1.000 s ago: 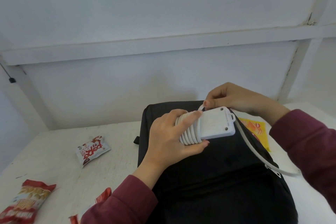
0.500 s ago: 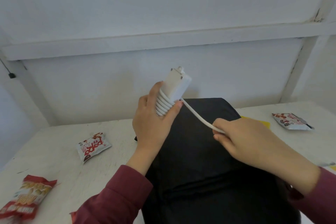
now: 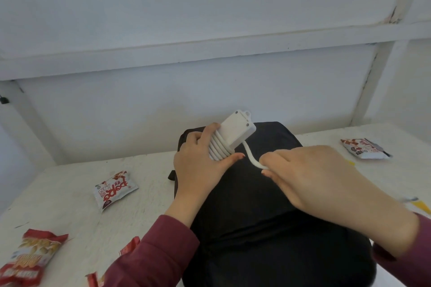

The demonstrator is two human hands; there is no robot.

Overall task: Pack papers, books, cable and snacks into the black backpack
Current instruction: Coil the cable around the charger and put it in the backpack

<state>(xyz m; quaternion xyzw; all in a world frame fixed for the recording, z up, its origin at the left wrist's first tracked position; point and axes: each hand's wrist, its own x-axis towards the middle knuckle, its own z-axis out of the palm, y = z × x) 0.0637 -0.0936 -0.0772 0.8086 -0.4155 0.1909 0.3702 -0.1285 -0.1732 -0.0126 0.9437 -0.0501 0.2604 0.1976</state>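
Observation:
The black backpack [image 3: 256, 205] lies flat on the white table [image 3: 58, 198] in front of me. Above its far end my left hand [image 3: 198, 165] grips a white power strip [image 3: 236, 133] with several turns of white cable [image 3: 250, 156] wound round it. My right hand [image 3: 310, 175] pinches the loose stretch of that cable just right of the strip. Snack packets lie about: a white and red one [image 3: 114, 190] to the left, a red one [image 3: 30, 256] at the near left, another white and red one [image 3: 363, 148] at the far right.
A red wrapper [image 3: 127, 248] peeks out beside my left sleeve. Something yellow [image 3: 419, 205] shows behind my right wrist. A white wall with beams rises behind the table.
The power strip was lifted upright, then lowered and tilted back over the backpack. My right hand came round from behind it to the front and pulled the cable in closer.

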